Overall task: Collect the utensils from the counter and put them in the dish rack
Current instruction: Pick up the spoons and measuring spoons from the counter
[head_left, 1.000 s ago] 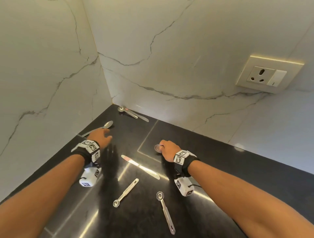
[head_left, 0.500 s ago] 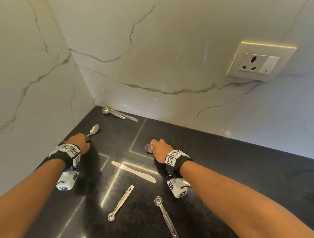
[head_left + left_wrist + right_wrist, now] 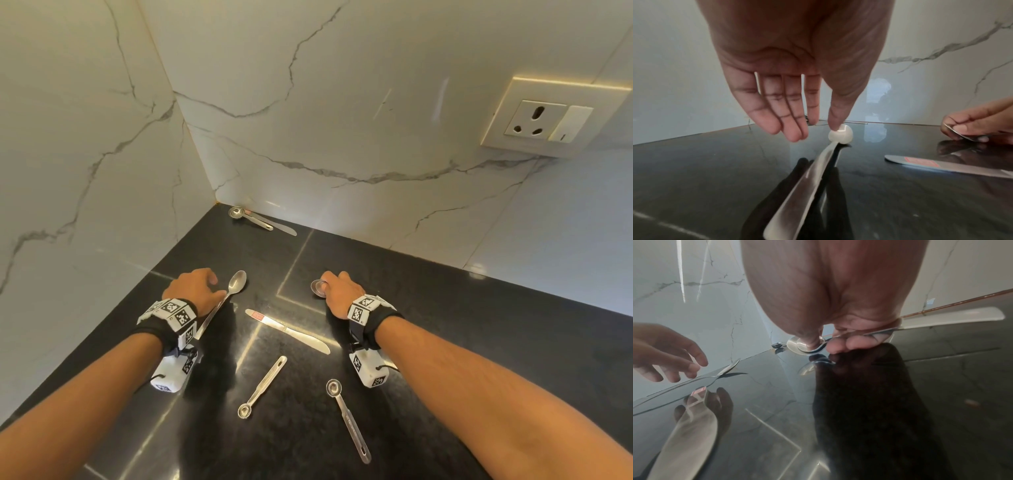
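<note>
- We judge the teaspoon [image 3: 228, 298] light, rigid and slick; lying flat on polished stone, it is best pinched at its thin neck or tipped up by the bowl.
- It is plain polished steel, with an oval bowl and a long, slim handle.
- It lies on the black counter [image 3: 445, 308], angled beneath our left hand [image 3: 193, 289], whose fingers are straight and loose; the thumb tip rests at the bowl, nothing grasped.
- Our right hand [image 3: 337, 293] is curled around a second spoon [image 3: 807, 344], thumb pressed into its bowl.
- A table knife [image 3: 287, 330] lies between the hands; the dish rack is out of view.
</note>
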Motion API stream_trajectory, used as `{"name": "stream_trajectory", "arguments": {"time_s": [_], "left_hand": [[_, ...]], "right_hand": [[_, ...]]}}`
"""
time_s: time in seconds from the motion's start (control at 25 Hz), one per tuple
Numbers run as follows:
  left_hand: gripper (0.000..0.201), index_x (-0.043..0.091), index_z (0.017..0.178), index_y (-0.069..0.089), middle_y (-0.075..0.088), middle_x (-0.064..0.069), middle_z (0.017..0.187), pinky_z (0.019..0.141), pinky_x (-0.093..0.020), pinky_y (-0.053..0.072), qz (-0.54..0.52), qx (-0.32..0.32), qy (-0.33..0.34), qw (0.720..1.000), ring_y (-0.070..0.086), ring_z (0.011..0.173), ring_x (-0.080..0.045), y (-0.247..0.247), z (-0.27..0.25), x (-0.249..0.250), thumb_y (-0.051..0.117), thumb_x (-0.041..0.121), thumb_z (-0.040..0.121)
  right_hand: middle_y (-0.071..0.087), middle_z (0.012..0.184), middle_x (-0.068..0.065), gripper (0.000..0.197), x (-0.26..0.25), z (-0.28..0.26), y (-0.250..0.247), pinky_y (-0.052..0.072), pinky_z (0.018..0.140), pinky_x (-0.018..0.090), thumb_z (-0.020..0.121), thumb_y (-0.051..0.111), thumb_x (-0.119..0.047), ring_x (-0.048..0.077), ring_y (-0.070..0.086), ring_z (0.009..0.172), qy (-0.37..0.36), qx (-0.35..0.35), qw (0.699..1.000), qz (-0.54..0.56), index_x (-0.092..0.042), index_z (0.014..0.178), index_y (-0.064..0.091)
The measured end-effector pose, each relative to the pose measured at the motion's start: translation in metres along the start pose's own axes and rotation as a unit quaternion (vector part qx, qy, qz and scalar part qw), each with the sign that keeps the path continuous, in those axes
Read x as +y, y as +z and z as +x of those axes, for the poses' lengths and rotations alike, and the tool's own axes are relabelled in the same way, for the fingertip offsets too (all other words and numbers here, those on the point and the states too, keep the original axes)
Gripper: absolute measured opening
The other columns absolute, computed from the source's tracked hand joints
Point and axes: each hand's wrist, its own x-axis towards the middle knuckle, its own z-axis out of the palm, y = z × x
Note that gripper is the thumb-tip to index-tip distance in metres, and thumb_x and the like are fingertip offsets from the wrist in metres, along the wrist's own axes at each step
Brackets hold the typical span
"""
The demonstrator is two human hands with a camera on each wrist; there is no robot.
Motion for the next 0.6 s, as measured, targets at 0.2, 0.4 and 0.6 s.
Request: {"name": "stream_trajectory", "arguments": {"time_s": [0.2,0.4,0.6], "left_hand": [[0.022,0.017,0.093,0.066,0.070,-0.006,0.091,0.076,-0.037,0.054,-0.035,-0.094,-0.010,0.995,0.065,0.080,-0.021,0.013,0.010,0.007,0.075,0.032,0.080],[0.016,0.003,0.097,0.067,0.069,-0.016,0.088,0.069,-0.033,0.058,-0.258,-0.122,-0.036,0.958,0.067,0.078,-0.026,0.008,-0.017,0.016,0.072,0.011,0.084],[0.027,-0.006,0.104,0.064,0.069,-0.016,0.086,0.060,-0.027,0.058,-0.477,-0.133,-0.028,0.868,0.070,0.074,-0.022,0.001,-0.084,0.054,0.074,0.004,0.081]], "right_hand": [[0.044,0.117,0.011,0.028,0.001,0.001,0.000,0.051,0.075,0.039,0.099,0.046,-0.023,0.033,0.057,0.080,-0.004,0.000,1.000,-0.002,-0.023,0.126,0.046],[0.049,0.120,0.013,0.029,-0.002,-0.002,-0.008,0.049,0.081,0.040,0.101,0.042,-0.025,0.035,0.058,0.090,-0.003,-0.004,1.000,0.012,-0.022,0.128,0.050],[0.066,0.107,0.008,0.025,-0.011,-0.030,-0.017,0.050,0.083,0.037,0.100,0.046,-0.026,0.029,0.063,0.093,-0.014,0.020,0.986,0.164,-0.018,0.113,0.065]]}}
